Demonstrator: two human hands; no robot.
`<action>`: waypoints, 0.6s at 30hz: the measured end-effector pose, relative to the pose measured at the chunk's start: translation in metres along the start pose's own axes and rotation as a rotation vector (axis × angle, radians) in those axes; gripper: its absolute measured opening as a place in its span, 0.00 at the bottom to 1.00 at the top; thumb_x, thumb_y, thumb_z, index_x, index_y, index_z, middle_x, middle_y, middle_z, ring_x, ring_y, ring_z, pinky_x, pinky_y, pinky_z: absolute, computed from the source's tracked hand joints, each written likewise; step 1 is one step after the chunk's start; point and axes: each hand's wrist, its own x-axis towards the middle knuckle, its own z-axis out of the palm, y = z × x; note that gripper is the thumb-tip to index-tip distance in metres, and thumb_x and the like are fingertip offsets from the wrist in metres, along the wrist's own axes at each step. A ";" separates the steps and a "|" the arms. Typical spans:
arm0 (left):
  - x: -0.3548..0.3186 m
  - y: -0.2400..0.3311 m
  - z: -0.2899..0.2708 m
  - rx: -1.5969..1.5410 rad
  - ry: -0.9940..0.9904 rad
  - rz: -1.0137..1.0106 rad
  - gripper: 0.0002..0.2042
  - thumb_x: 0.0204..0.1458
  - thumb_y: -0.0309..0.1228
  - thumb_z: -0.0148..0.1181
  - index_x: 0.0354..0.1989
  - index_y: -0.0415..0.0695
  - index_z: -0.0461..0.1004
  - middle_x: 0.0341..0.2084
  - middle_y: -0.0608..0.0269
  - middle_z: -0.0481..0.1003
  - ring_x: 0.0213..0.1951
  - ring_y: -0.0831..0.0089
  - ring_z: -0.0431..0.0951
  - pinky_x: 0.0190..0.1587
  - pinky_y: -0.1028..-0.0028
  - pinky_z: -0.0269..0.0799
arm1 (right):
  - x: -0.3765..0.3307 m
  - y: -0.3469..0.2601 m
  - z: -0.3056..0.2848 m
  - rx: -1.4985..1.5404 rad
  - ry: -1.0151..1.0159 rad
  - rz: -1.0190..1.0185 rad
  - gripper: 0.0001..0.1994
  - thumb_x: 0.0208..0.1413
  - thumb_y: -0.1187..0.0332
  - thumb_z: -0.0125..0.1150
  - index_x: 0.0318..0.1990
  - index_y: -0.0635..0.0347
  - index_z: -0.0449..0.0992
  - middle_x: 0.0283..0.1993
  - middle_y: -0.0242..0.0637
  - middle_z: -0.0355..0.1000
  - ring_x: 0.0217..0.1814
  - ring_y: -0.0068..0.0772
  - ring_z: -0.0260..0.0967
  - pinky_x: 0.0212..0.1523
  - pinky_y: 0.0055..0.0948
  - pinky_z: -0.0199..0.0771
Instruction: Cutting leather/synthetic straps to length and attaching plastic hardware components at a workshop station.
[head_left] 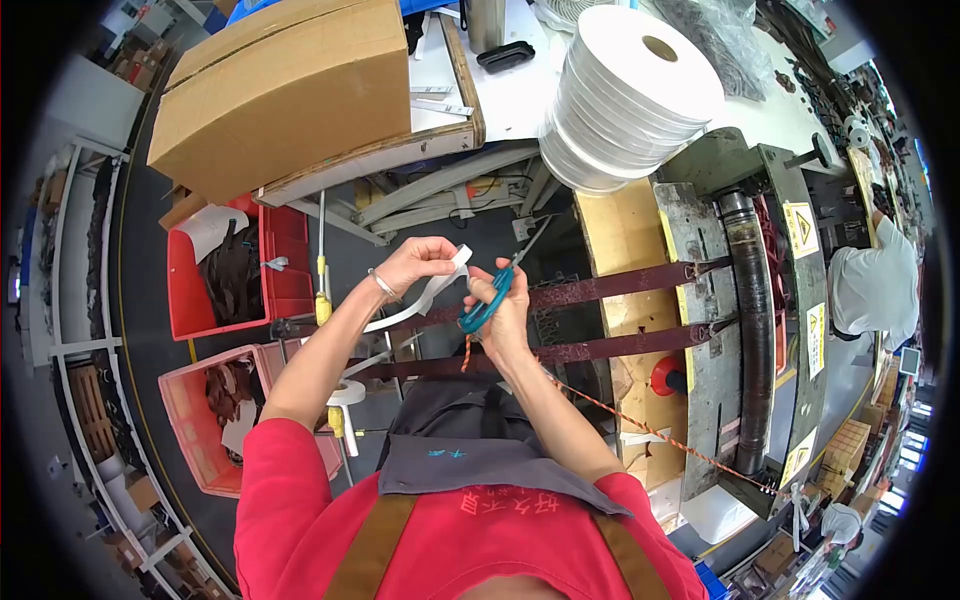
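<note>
Above maroon straps point(620, 285), left hand point(412, 268) pinches white tape point(429, 294), right hand point(510, 318) grips teal-handled scissors point(503, 286); tape end between hands.

From the wearer's head, the wide fisheye view looks steeply down past the red shirt point(440, 540) at the lower edge, close over the left hand point(413, 266) and right hand point(510, 318) near its middle, and takes in the worktop point(515, 110) toward the top, with straight edges bending toward its dark rim.
</note>
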 end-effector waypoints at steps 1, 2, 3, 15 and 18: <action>0.000 -0.003 0.000 0.007 0.046 -0.004 0.09 0.44 0.29 0.59 0.33 0.41 0.73 0.28 0.71 0.71 0.31 0.83 0.68 0.36 0.81 0.62 | 0.001 0.002 0.004 -0.005 -0.029 -0.037 0.24 0.41 0.79 0.58 0.46 0.53 0.57 0.34 0.40 0.68 0.19 0.22 0.64 0.18 0.19 0.67; -0.001 -0.006 -0.002 0.014 0.095 -0.010 0.08 0.44 0.29 0.59 0.32 0.41 0.73 0.27 0.72 0.70 0.30 0.83 0.67 0.36 0.81 0.62 | 0.005 0.010 0.003 -0.009 -0.059 -0.071 0.23 0.39 0.80 0.58 0.44 0.55 0.58 0.31 0.39 0.68 0.18 0.21 0.63 0.18 0.20 0.67; -0.003 -0.002 0.000 0.018 0.085 0.000 0.08 0.44 0.29 0.59 0.32 0.41 0.73 0.27 0.72 0.70 0.30 0.83 0.67 0.36 0.81 0.62 | 0.003 0.008 0.007 -0.009 -0.059 -0.086 0.23 0.39 0.80 0.58 0.44 0.55 0.58 0.31 0.39 0.68 0.18 0.21 0.63 0.18 0.20 0.67; -0.007 0.040 -0.031 -0.242 0.296 0.216 0.05 0.46 0.27 0.55 0.30 0.39 0.71 0.28 0.56 0.74 0.32 0.70 0.75 0.37 0.72 0.72 | -0.012 0.059 -0.093 -1.072 -0.128 -0.184 0.24 0.37 0.78 0.59 0.45 0.61 0.60 0.26 0.32 0.66 0.23 0.19 0.64 0.23 0.20 0.66; -0.007 0.039 -0.023 -0.215 0.264 0.159 0.06 0.46 0.27 0.56 0.31 0.39 0.71 0.29 0.57 0.74 0.32 0.71 0.75 0.36 0.72 0.72 | -0.035 0.021 -0.069 -0.635 -0.022 -0.197 0.21 0.39 0.76 0.60 0.44 0.62 0.63 0.36 0.37 0.70 0.32 0.19 0.66 0.32 0.19 0.68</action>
